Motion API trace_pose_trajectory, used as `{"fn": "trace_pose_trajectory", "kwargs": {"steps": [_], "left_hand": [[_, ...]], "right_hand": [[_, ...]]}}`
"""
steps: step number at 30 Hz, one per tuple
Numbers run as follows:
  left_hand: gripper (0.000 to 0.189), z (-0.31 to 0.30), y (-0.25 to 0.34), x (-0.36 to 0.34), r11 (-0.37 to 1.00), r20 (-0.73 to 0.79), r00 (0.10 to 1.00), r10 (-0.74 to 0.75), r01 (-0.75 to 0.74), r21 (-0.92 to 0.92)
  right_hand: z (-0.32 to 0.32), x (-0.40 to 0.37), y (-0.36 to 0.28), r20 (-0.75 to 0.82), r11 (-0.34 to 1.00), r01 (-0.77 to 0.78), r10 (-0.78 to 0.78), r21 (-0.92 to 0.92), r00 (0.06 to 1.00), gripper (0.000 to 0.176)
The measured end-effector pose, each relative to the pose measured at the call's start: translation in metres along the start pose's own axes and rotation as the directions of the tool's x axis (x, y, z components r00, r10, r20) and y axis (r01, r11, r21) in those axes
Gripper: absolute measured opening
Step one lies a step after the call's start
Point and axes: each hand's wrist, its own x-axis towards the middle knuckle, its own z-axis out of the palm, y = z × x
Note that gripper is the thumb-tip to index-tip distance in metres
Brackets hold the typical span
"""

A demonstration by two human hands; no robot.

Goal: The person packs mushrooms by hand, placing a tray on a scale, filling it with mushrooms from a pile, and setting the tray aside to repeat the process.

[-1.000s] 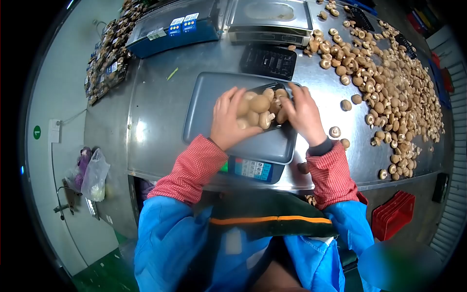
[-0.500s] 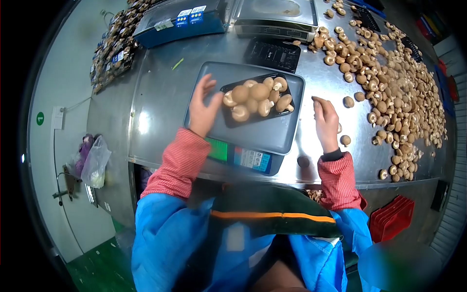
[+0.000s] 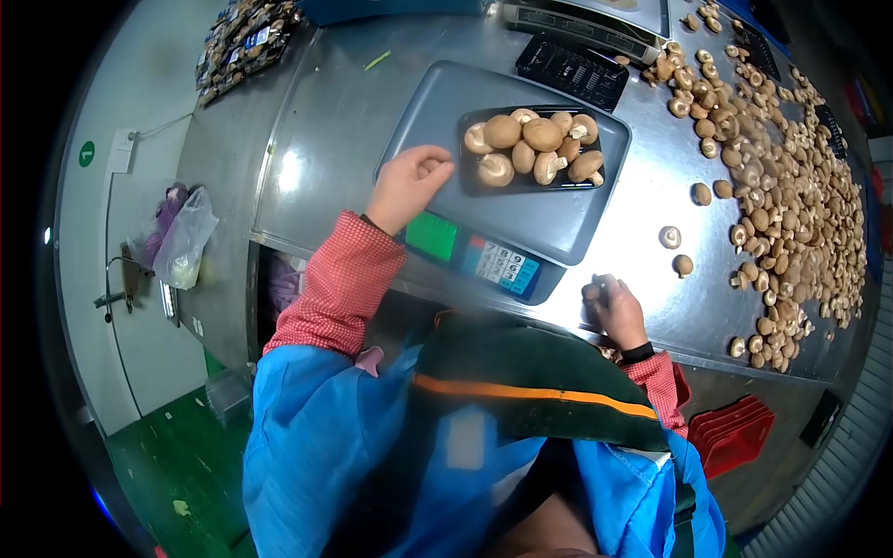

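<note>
A black tray (image 3: 530,189) heaped with several brown mushrooms (image 3: 541,135) rests on the grey scale platform (image 3: 446,93). My left hand (image 3: 409,189) hovers over the platform's left side, fingers curled in towards the thumb, with nothing seen in them; it is apart from the tray. Near the table's front edge, my right hand (image 3: 620,314) pinches a small dark mushroom (image 3: 593,292), mostly covered by the fingers. Below the platform are the scale's green display (image 3: 432,236) and keypad (image 3: 502,264).
Loose mushrooms (image 3: 791,205) spread over the right of the steel table (image 3: 326,139), with a few singles nearer the scale. Empty black trays (image 3: 572,70) lie behind it. Packed mushrooms (image 3: 246,46) pile up at back left. Red crates (image 3: 735,432) stand below on the right.
My left hand has drawn back from the tray and its fingers have curled. My right hand has come down to the dark mushroom near the front edge and closed on it. The view has shifted.
</note>
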Motion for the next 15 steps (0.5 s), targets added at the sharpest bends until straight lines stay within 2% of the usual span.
{"fn": "trace_pose_trajectory", "kwargs": {"steps": [3,4,5,7,9,10,11,13,14,15], "left_hand": [[0.029,0.004,0.009,0.000,0.997,0.004,0.999,0.040,-0.040,0.072],[0.029,0.004,0.011,0.000,0.997,0.000,1.000,0.017,-0.017,0.081],[0.030,0.004,0.013,0.000,0.996,-0.002,1.000,-0.003,0.003,0.089],[0.030,0.005,0.015,-0.001,0.995,-0.008,0.999,-0.031,0.031,0.090],[0.031,0.006,0.012,-0.002,0.996,-0.012,0.999,-0.049,0.050,0.079],[0.032,0.007,0.012,-0.003,0.994,-0.012,0.998,-0.061,0.061,0.089],[0.031,0.008,0.012,-0.004,0.992,0.000,0.998,-0.055,0.055,0.114],[0.029,0.010,0.014,-0.005,0.985,0.018,0.999,-0.045,0.041,0.167],[0.032,0.016,0.011,-0.005,0.964,-0.034,0.998,0.049,-0.039,0.264],[0.036,0.017,0.026,-0.006,0.956,-0.017,0.999,-0.032,0.036,0.292]], "right_hand": [[0.006,0.009,0.021,-0.167,0.992,-0.091,0.106,0.092,0.980,0.032],[-0.017,0.020,0.001,-0.169,0.981,-0.131,0.154,0.143,0.974,0.028],[-0.035,0.030,-0.020,-0.250,0.973,-0.130,0.176,0.192,0.952,0.030],[-0.065,0.050,-0.063,-0.395,0.978,-0.035,0.115,0.204,0.912,0.034],[-0.072,0.075,-0.076,-0.404,0.943,0.239,-0.131,0.232,0.906,0.039],[-0.073,0.085,-0.100,-0.379,0.917,0.279,-0.160,0.285,0.911,0.039],[-0.075,0.098,-0.118,-0.352,0.901,0.357,-0.260,0.245,0.899,0.037],[-0.067,0.121,-0.139,-0.353,0.870,0.492,-0.447,0.045,0.822,0.043],[-0.067,0.130,-0.146,-0.417,0.880,0.475,-0.426,0.016,0.803,0.041],[-0.069,0.137,-0.152,-0.478,0.890,0.457,-0.405,-0.010,0.779,0.039]]}}
